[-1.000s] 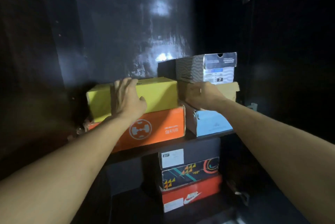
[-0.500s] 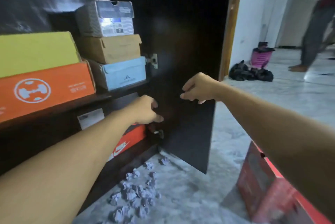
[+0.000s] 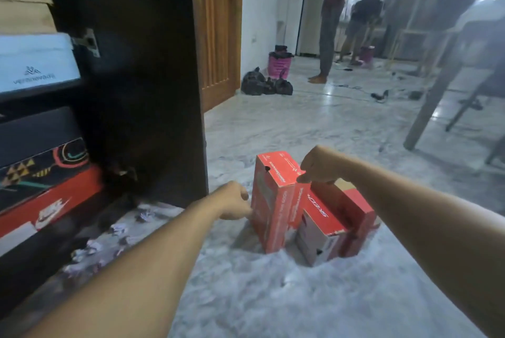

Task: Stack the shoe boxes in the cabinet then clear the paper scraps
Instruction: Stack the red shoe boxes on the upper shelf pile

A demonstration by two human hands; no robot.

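Both hands have left the cabinet shelves, where they rested on the stacked boxes 1 second ago, and the view has swung down and right to the floor. Now the left hand (image 3: 235, 202) reaches the left face of the tall red shoe box (image 3: 273, 201), which stands on end on the marble floor (image 3: 273, 296); its fingers are curled loosely and look to be touching or just short of the cardboard, though I cannot tell whether they grip it. Over the top right corner of that same box hangs the right hand (image 3: 318, 167), fingers bent downward with the fingertips at the box's upper edge, half closed; whether it holds anything cannot be told. Just below the right hand, touching the tall box, lies a lower red shoe box (image 3: 325, 228), with another red box (image 3: 360, 217) beside it under the right forearm. Left of the left forearm, crumpled paper scraps (image 3: 90, 253) lie scattered at the foot of the cabinet (image 3: 136, 78). Beyond them, boxes sit stacked inside, a red one (image 3: 49, 206) lowest and a pale blue one (image 3: 35, 61) higher.
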